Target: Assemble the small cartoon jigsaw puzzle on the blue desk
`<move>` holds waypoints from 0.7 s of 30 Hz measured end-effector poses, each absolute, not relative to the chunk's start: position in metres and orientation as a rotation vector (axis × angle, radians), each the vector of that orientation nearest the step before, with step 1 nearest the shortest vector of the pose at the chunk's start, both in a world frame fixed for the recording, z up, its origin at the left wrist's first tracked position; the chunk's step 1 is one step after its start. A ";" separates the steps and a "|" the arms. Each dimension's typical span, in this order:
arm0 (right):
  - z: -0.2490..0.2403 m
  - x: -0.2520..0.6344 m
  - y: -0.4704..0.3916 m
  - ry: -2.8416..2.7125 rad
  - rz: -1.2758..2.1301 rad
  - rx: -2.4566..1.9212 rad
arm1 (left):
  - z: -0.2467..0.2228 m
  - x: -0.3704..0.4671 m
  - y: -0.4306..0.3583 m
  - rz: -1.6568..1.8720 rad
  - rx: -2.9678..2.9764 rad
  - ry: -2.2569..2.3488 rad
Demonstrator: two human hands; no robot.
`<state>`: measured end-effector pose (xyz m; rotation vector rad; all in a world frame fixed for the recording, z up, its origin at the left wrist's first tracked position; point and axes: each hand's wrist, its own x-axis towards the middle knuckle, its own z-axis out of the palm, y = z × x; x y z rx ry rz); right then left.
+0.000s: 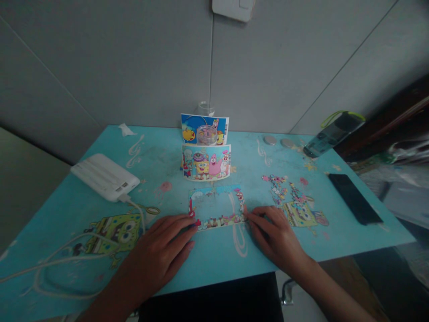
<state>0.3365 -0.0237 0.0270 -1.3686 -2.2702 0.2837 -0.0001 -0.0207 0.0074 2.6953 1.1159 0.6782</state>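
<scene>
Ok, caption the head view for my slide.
Left hand and right hand at opposite sides of a jigsaw border, loose pieces to the right.

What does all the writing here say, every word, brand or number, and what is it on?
No words, brands or numbers can be read.
Rear card: apparently a barcode, too small to read.
Power bank: a small dark patch, perhaps a label, too blurred to read.
Front card and puzzle frame: cartoon pictures, no legible text.
</scene>
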 end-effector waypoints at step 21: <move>0.029 0.337 -0.001 -2.398 0.171 -1.342 | 0.010 0.001 -0.022 0.664 2.707 1.147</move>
